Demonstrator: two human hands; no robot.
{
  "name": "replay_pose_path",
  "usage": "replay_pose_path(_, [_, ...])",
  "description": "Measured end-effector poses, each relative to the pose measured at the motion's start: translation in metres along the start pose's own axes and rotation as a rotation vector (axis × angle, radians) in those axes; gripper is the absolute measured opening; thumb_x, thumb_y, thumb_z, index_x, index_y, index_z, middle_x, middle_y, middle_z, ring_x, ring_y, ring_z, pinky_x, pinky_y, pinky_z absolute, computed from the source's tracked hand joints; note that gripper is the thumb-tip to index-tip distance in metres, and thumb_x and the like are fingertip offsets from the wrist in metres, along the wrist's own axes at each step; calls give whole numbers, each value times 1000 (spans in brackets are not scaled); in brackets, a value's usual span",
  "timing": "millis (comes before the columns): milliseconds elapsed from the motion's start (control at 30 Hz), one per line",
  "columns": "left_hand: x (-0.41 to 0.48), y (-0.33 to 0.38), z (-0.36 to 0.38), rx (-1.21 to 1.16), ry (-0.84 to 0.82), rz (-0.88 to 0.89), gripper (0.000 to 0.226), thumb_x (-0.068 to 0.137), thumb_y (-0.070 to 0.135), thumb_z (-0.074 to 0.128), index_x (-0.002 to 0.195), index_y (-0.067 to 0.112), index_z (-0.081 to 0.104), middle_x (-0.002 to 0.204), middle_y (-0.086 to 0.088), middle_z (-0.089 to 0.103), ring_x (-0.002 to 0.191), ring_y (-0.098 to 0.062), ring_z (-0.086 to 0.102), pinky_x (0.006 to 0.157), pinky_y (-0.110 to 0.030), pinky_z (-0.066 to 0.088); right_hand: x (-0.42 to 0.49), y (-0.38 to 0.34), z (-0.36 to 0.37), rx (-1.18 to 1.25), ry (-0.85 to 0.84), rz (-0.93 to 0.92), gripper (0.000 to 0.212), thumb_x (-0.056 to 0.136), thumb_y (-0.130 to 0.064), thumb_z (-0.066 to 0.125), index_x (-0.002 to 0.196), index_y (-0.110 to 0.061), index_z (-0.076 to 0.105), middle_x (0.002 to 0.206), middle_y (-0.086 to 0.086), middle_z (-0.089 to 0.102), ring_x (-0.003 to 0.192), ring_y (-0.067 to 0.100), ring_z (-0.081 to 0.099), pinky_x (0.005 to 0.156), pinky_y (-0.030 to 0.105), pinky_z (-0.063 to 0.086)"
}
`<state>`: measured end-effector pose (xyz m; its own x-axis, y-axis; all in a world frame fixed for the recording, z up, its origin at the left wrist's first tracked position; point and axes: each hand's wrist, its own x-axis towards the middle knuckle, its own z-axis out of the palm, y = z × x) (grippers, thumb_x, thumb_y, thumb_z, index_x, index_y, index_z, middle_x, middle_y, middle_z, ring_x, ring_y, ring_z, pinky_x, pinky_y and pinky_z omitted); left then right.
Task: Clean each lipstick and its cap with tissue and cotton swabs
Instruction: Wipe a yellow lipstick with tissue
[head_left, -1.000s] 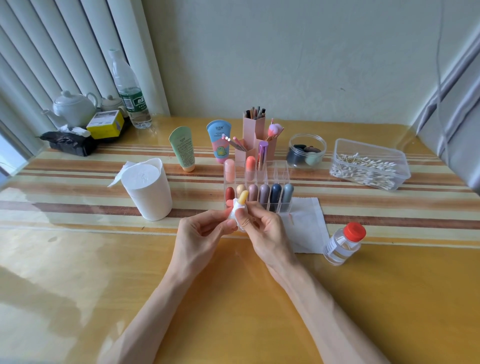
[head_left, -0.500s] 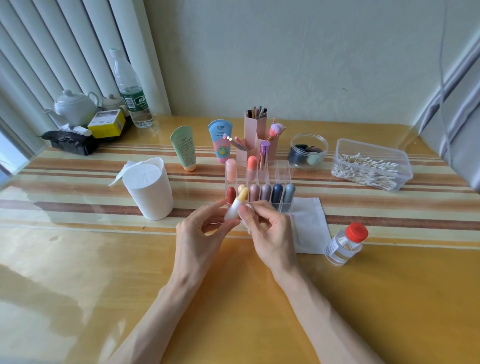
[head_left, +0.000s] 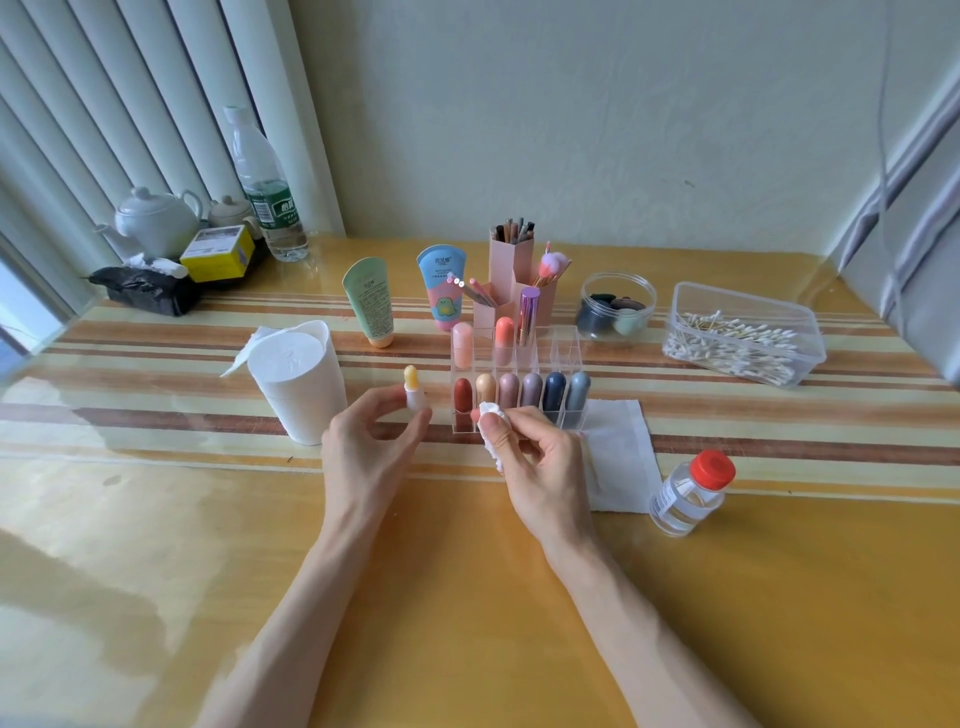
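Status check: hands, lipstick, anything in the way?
Left hand pinching yellow lipstick, upright, uncapped. Right hand pinching tissue wad, off the lipstick. Organizer close behind; gap between hands clear.

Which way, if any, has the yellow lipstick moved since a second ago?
Yes. The yellow lipstick in the left hand moved left, from in front of the clear organizer to between it and the white cup.

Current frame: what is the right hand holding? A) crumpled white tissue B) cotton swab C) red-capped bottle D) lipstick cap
A: the right hand pinches a crumpled white tissue between thumb and fingers, while the left hand holds the uncapped yellow lipstick.
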<state>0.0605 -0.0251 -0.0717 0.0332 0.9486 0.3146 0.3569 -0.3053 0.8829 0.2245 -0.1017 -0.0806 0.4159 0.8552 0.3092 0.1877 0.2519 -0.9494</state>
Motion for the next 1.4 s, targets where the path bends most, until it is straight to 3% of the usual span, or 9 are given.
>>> replay_pose_path(133, [2, -11, 13, 129, -22, 31, 12, 87, 36, 81, 96, 29, 77, 90, 20, 78, 86, 0, 74, 87, -46, 60, 0, -4, 0, -13, -1, 3, 24, 101, -22, 71, 77, -25, 73, 71, -14, 60, 67, 5, 58, 65, 14, 43])
replay_pose_path(300, [4, -25, 18, 324, 4, 31, 17, 87, 47, 79, 98, 34, 73, 86, 12, 77, 93, -21, 72, 94, -48, 46, -1, 1, 2, 8, -19, 31, 24, 102, -28, 69, 85, -14, 79, 71, -13, 61, 68, 6, 58, 66, 18, 45])
replay_pose_path(467, [4, -26, 16, 352, -47, 2, 46, 76, 47, 88, 116, 32, 69, 104, 10, 75, 105, -23, 67, 98, -45, 45, -1, 4, 1, 20, -38, 50, 25, 104, -25, 65, 102, -5, 80, 72, -20, 62, 70, 2, 60, 67, 15, 46])
replay_pose_path(600, [-13, -20, 1, 349, -85, 74, 70, 73, 44, 92, 132, 21, 61, 123, 1, 64, 117, -24, 61, 99, -43, 50, 0, 1, 0, 80, -65, 99, 21, 106, -20, 62, 115, -13, 78, 104, -5, 78, 101, 7, 71, 85, 16, 53])
replay_pose_path(800, [-22, -16, -10, 437, -65, 82, 44, 80, 37, 89, 116, 21, 70, 111, 4, 59, 93, -16, 63, 76, -33, 49, -1, 2, 1, 130, -50, 124, 30, 99, -20, 73, 127, -10, 75, 114, -3, 80, 111, 12, 74, 98, 30, 59])
replay_pose_path(967, [-15, -18, -22, 440, -29, 66, 12, 89, 28, 83, 94, 21, 74, 93, 4, 59, 67, -10, 59, 64, -31, 41, -1, -2, -1, 162, -14, 124, 26, 90, -19, 82, 114, -8, 78, 99, 1, 82, 96, 18, 78, 86, 28, 62])
replay_pose_path(1033, [-13, -12, -24, 328, -13, 31, 17, 88, 39, 82, 90, 23, 76, 87, 5, 64, 64, -7, 62, 61, -29, 45, -2, -2, -1, 169, -8, 120, 24, 89, -20, 84, 109, -8, 80, 95, 3, 82, 93, 20, 79, 83, 28, 62])
replay_pose_path(1200, [-14, 10, -25, -451, -121, -275, 35, 84, 44, 76, 98, 12, 79, 70, -11, 67, 59, -19, 54, 54, -21, 47, -3, -5, -2, 169, -30, 82, 23, 88, -21, 84, 108, -11, 81, 95, -2, 82, 94, 19, 79, 87, 31, 62])
replay_pose_path(1400, [-17, 9, -20, -597, -232, -357, 41, 78, 45, 77, 100, 11, 80, 70, -9, 60, 60, -15, 52, 62, -21, 51, -9, -3, 9, -56, -55, -193, 21, 87, -19, 85, 107, -12, 82, 106, -10, 78, 92, 13, 75, 88, 34, 61])
